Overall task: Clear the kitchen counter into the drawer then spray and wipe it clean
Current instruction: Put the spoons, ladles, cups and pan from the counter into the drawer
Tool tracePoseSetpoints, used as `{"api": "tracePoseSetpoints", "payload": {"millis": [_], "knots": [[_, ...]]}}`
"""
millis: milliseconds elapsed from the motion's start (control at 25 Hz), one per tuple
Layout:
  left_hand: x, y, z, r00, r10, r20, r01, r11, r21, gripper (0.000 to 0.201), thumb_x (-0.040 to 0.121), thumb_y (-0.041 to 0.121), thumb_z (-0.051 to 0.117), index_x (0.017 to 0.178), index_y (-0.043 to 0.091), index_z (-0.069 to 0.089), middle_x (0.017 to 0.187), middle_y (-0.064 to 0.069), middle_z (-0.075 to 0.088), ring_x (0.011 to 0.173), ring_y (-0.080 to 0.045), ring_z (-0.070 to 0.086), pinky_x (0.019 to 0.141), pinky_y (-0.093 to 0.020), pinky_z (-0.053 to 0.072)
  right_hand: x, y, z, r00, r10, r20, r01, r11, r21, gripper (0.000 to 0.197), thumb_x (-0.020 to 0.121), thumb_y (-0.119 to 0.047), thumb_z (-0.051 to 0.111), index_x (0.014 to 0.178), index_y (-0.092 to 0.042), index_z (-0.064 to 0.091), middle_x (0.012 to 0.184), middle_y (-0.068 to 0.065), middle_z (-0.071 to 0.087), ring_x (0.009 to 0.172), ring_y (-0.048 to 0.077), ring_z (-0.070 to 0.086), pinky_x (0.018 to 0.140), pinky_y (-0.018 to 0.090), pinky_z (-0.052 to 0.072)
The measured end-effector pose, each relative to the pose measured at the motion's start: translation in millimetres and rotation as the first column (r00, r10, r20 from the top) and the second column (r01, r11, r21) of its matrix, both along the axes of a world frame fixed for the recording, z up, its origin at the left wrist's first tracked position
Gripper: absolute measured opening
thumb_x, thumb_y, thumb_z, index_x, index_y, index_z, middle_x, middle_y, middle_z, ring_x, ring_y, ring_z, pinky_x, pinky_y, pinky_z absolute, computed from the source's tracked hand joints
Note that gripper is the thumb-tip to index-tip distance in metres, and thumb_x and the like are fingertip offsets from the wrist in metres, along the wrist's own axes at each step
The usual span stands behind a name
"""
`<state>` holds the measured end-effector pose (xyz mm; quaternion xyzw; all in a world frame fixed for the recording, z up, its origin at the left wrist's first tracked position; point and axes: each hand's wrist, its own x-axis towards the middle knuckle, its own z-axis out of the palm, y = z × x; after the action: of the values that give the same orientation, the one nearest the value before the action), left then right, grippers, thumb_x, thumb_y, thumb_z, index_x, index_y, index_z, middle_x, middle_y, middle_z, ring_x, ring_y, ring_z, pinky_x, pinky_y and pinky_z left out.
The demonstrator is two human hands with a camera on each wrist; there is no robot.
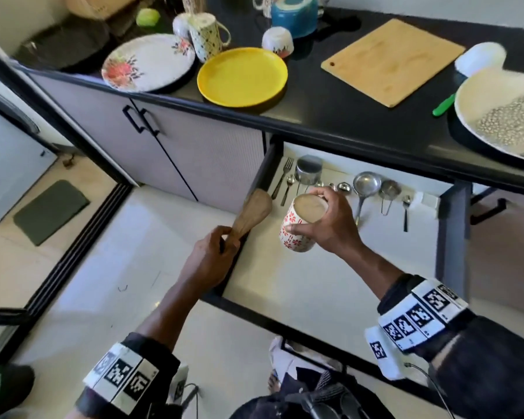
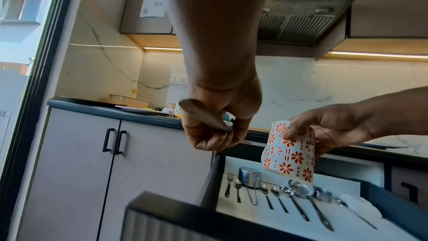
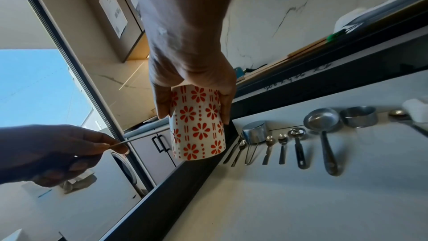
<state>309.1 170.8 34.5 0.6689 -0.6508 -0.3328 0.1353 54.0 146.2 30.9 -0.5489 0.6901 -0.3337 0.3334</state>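
Note:
My right hand (image 1: 324,220) grips a white cup with red flowers (image 1: 300,226) (image 2: 289,153) (image 3: 199,125) from above, held upside down over the left part of the open drawer (image 1: 285,285). My left hand (image 1: 215,252) (image 2: 215,131) pinches the handle of a flat wooden spatula (image 1: 251,214) (image 2: 203,114) above the drawer's left wall. Along the drawer's back lie a fork (image 1: 283,176), spoons, a steel ladle (image 1: 365,186) and small steel cups.
The black counter (image 1: 330,116) carries a yellow plate (image 1: 242,75), a floral plate (image 1: 147,62), mugs, a wooden cutting board (image 1: 390,60), a blue container (image 1: 294,15) and a large pan (image 1: 502,113) at the right. Cabinet doors (image 1: 152,146) stand left of the drawer.

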Motion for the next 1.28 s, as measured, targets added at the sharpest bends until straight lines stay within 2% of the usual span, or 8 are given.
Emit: {"api": "tracePoseSetpoints", "payload": {"millis": [160, 280, 680, 840, 1000, 1160, 1200, 1280], "knots": [[16, -44, -3, 0.998, -0.054, 0.017, 0.052, 0.990, 0.134, 0.024, 0.099, 0.028, 0.049, 0.121, 0.021, 0.058, 0.077, 0.001, 0.061, 0.059, -0.010, 0.056, 0.052, -0.021, 0.043, 32, -48, -31, 0.995, 0.063, -0.072, -0.054, 0.992, 0.115, 0.086, 0.050, -0.035, 0.095, 0.121, -0.023, 0.047, 0.119, 0.003, 0.046, 0.107, 0.021, 0.052, 0.083, 0.027, 0.045], [25, -66, -9, 0.995, -0.101, -0.002, 0.100, 0.975, 0.197, 0.026, 0.101, 0.027, 0.047, 0.123, 0.019, 0.056, 0.080, 0.001, 0.062, 0.066, -0.018, 0.061, 0.058, -0.029, 0.050, 56, -61, -52, 0.985, 0.081, -0.150, -0.053, 0.981, 0.186, 0.086, 0.052, -0.038, 0.093, 0.120, -0.024, 0.043, 0.118, 0.002, 0.046, 0.103, 0.023, 0.055, 0.078, 0.030, 0.048], [59, -124, -33, 0.978, -0.149, -0.143, 0.180, 0.954, 0.239, 0.020, 0.099, 0.027, 0.050, 0.116, 0.020, 0.057, 0.076, -0.010, 0.064, 0.059, -0.015, 0.050, 0.054, -0.030, 0.041, 109, -82, -75, 0.933, -0.149, -0.327, 0.241, 0.935, 0.262, 0.095, 0.046, -0.045, 0.093, 0.120, -0.020, 0.038, 0.119, 0.005, 0.046, 0.095, 0.030, 0.062, 0.071, 0.034, 0.051], [75, -140, -34, 0.962, -0.204, -0.183, 0.244, 0.942, 0.232, 0.016, 0.099, 0.028, 0.050, 0.114, 0.023, 0.055, 0.077, -0.010, 0.064, 0.064, -0.020, 0.054, 0.056, -0.031, 0.042, 129, -88, -77, 0.912, -0.231, -0.339, 0.338, 0.892, 0.302, 0.092, 0.048, -0.044, 0.091, 0.118, -0.019, 0.037, 0.119, 0.005, 0.045, 0.097, 0.031, 0.062, 0.072, 0.034, 0.050], [81, -149, -38, 0.943, -0.268, -0.195, 0.311, 0.919, 0.241, 0.016, 0.100, 0.028, 0.050, 0.114, 0.022, 0.053, 0.079, -0.009, 0.064, 0.064, -0.015, 0.054, 0.052, -0.021, 0.040, 137, -96, -79, 0.871, -0.326, -0.367, 0.445, 0.841, 0.307, 0.093, 0.049, -0.043, 0.091, 0.118, -0.017, 0.034, 0.119, 0.006, 0.042, 0.100, 0.031, 0.060, 0.069, 0.033, 0.048], [76, -155, -33, 0.906, -0.315, -0.285, 0.372, 0.911, 0.177, 0.010, 0.099, 0.024, 0.052, 0.109, 0.024, 0.054, 0.072, -0.003, 0.061, 0.057, -0.005, 0.050, 0.050, -0.016, 0.039, 126, -88, -65, 0.903, -0.330, -0.275, 0.422, 0.802, 0.422, 0.113, 0.046, -0.045, 0.094, 0.135, -0.019, 0.028, 0.131, 0.008, 0.033, 0.118, 0.029, 0.045, 0.085, 0.035, 0.046], [71, -155, -29, 0.893, -0.309, -0.328, 0.378, 0.910, 0.169, 0.009, 0.099, 0.022, 0.052, 0.106, 0.028, 0.055, 0.071, -0.002, 0.061, 0.057, -0.004, 0.049, 0.054, -0.021, 0.040, 121, -83, -60, 0.919, -0.319, -0.230, 0.389, 0.826, 0.409, 0.109, 0.049, -0.044, 0.094, 0.135, -0.019, 0.032, 0.132, 0.007, 0.032, 0.119, 0.026, 0.040, 0.090, 0.032, 0.042], [49, -156, -21, 0.838, -0.330, -0.434, 0.428, 0.891, 0.149, 0.013, 0.099, 0.020, 0.052, 0.105, 0.032, 0.056, 0.070, -0.001, 0.059, 0.061, -0.009, 0.048, 0.057, -0.028, 0.039, 104, -67, -44, 0.924, -0.378, -0.055, 0.374, 0.867, 0.328, 0.072, 0.064, -0.039, 0.088, 0.123, -0.016, 0.053, 0.125, 0.003, 0.046, 0.114, 0.018, 0.045, 0.092, 0.027, 0.037]]}}
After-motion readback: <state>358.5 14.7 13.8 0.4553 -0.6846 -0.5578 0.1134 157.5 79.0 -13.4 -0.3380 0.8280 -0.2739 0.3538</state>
